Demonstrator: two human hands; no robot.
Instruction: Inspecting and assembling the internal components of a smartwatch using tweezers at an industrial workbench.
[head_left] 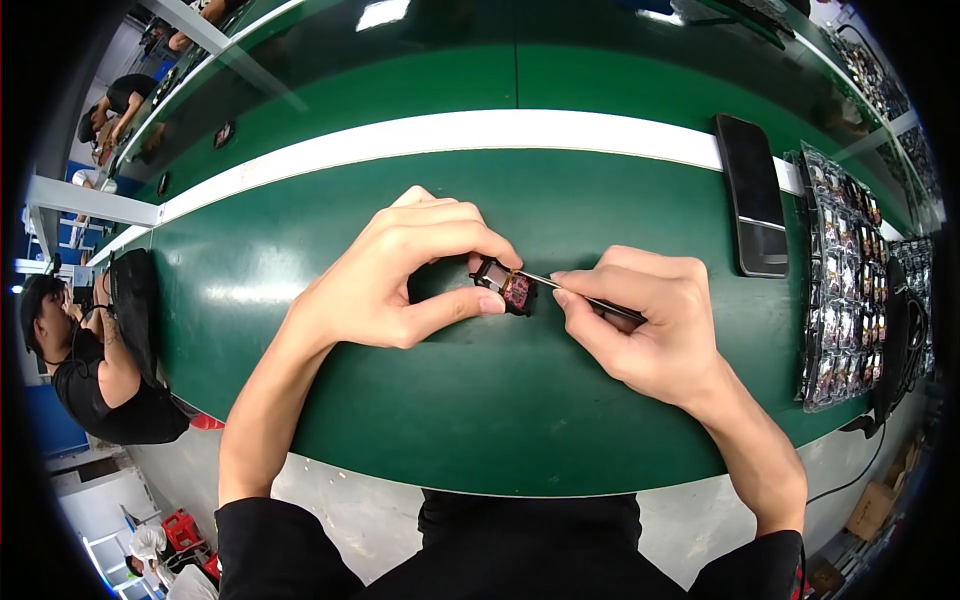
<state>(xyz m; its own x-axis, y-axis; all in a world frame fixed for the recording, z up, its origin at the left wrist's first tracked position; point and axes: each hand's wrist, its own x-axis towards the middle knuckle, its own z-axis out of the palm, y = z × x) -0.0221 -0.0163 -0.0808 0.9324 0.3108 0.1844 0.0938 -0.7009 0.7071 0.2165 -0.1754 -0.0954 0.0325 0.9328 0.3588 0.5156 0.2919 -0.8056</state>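
Observation:
Over the middle of the green table, my left hand (410,265) pinches a small black electronic module (517,290) between thumb and fingers. A reddish circuit board and a pale rectangular part show on its upper face. My right hand (645,320) grips a thin tweezers-like tool (610,307) with a dark handle, held like a pen. Its slim metal tip reaches left to the module's upper edge, close to my left fingertips. Whether the tip touches the board is too small to tell.
A black smartphone (752,200) lies at the right, partly over the white rail (440,133). Beside it, clear plastic trays (842,290) hold several small parts, with black cables (905,330) at their edge. Another person (105,370) sits at the table's left end.

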